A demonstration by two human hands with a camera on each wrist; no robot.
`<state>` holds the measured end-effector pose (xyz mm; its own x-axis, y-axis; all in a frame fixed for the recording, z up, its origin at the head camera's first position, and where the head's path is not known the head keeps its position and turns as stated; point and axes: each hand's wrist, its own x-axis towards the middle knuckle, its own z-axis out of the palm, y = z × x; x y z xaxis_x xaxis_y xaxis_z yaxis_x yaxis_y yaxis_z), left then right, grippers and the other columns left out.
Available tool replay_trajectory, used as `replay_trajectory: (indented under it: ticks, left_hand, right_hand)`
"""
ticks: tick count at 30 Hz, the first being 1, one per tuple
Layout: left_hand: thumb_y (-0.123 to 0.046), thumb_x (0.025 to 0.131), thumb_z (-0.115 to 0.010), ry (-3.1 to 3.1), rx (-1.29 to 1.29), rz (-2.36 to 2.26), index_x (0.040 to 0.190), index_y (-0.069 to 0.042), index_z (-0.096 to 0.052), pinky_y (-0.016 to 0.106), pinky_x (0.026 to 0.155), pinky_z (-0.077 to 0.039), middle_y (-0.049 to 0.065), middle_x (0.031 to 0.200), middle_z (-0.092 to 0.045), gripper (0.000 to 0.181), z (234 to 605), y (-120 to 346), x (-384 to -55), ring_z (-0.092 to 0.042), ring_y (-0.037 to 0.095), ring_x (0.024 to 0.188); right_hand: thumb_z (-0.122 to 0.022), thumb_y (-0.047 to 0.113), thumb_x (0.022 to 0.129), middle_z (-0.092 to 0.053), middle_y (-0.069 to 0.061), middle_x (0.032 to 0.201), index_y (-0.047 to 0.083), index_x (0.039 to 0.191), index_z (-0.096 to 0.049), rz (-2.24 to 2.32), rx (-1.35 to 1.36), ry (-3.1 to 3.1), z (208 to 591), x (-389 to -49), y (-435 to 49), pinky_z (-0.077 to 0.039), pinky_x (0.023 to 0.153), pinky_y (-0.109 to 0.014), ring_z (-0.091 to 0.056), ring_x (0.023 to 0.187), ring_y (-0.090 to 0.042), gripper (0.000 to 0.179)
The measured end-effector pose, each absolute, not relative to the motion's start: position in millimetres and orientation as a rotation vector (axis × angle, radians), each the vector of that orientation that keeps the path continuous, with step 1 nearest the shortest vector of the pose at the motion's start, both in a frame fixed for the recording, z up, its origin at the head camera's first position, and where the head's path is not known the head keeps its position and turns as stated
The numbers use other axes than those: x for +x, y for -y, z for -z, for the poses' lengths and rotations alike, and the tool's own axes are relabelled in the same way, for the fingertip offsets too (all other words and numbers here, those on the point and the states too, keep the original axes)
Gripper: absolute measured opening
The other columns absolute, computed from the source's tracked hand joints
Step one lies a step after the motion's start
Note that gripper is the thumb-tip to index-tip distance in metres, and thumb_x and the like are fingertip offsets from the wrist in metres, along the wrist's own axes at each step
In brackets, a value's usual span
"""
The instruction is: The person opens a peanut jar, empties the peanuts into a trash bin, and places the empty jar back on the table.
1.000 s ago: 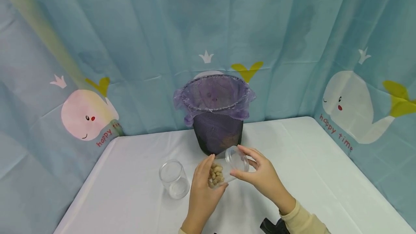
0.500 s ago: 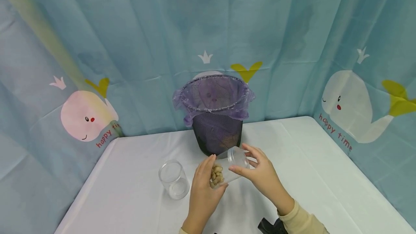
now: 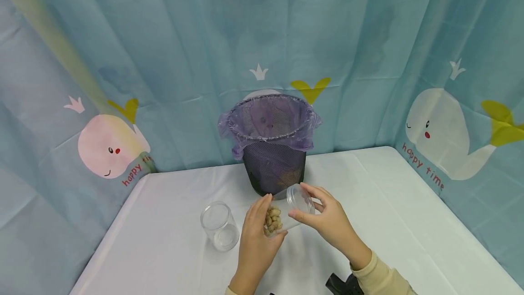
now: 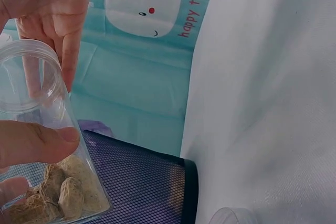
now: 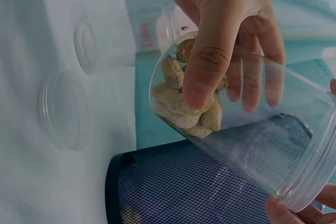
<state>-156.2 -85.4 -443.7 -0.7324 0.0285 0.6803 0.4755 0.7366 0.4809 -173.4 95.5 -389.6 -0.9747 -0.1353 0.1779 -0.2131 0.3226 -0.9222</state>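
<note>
A clear jar (image 3: 282,213) lies tilted on its side in front of the bin, with unshelled peanuts (image 3: 272,220) gathered at its base end. My left hand (image 3: 258,236) grips that base end; in the right wrist view its thumb (image 5: 205,72) presses along the wall over the peanuts (image 5: 181,103). At the mouth end sits a clear round lid (image 3: 300,200). The thumb and fingers of my right hand (image 3: 327,215) pinch the lid's edge. In the left wrist view the right palm (image 4: 50,9) shows behind the lid (image 4: 31,72).
A second clear jar (image 3: 219,226) stands left of my hands. Another clear lid (image 5: 64,111) lies on the white table (image 5: 31,182) near it. Behind is a black mesh bin (image 3: 274,167) with a purple liner (image 3: 270,138). A black object (image 3: 345,285) is beside my right sleeve.
My right hand's fingers shift slightly at the lid, first up and right, then back. The left hand and the jar stay almost where they were.
</note>
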Motion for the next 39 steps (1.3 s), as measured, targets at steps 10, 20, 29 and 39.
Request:
replay_trajectory:
  ticks: [10, 20, 29, 39]
  left_hand:
    - [-0.005, 0.050, -0.098, 2.258, -0.387, 0.815, 0.139, -0.011, -0.054, 0.051, 0.108, -0.047, 0.010, 0.136, -0.061, 0.099, 443.9, 87.1, -156.0, -0.059, 0.029, 0.124]
    - [-0.004, 0.051, -0.098, 2.259, -0.383, 0.810, 0.140, -0.012, -0.054, 0.053, 0.107, -0.047, 0.009, 0.136, -0.060, 0.099, 443.6, 86.8, -154.6, -0.059, 0.028, 0.125]
    - [-0.004, 0.049, -0.098, 2.242, -0.389, 0.820, 0.140, -0.012, -0.054, 0.052, 0.107, -0.046, 0.009, 0.137, -0.060, 0.101, 444.1, 86.7, -155.0, -0.058, 0.028, 0.125]
    - [-0.004, 0.051, -0.098, 2.253, -0.376, 0.840, 0.140, -0.012, -0.053, 0.051, 0.108, -0.045, 0.010, 0.137, -0.060, 0.101, 445.0, 86.5, -155.4, -0.058, 0.029, 0.126]
  right_hand:
    - [-0.083, 0.032, 0.080, -0.050, -0.013, 0.145, 0.006, 0.148, -0.045, -1.776, 0.232, 2.528, 386.2, -174.2, -93.8, -0.047, 0.111, -0.048, -0.049, 0.132, -0.030, 0.082]
    - [-0.082, 0.033, 0.082, -0.060, -0.009, 0.136, 0.007, 0.139, -0.056, -1.750, 0.210, 2.534, 386.8, -174.7, -93.1, -0.051, 0.107, -0.046, -0.055, 0.127, -0.027, 0.069]
    - [-0.081, 0.029, 0.083, -0.059, -0.011, 0.137, 0.005, 0.140, -0.055, -1.774, 0.295, 2.488, 389.0, -174.2, -94.7, -0.050, 0.108, -0.046, -0.052, 0.133, -0.030, 0.068]
    - [-0.081, 0.027, 0.083, -0.053, -0.011, 0.144, 0.006, 0.144, -0.051, -1.812, 0.313, 2.489, 389.2, -174.8, -94.9, -0.046, 0.112, -0.047, -0.047, 0.137, -0.031, 0.071]
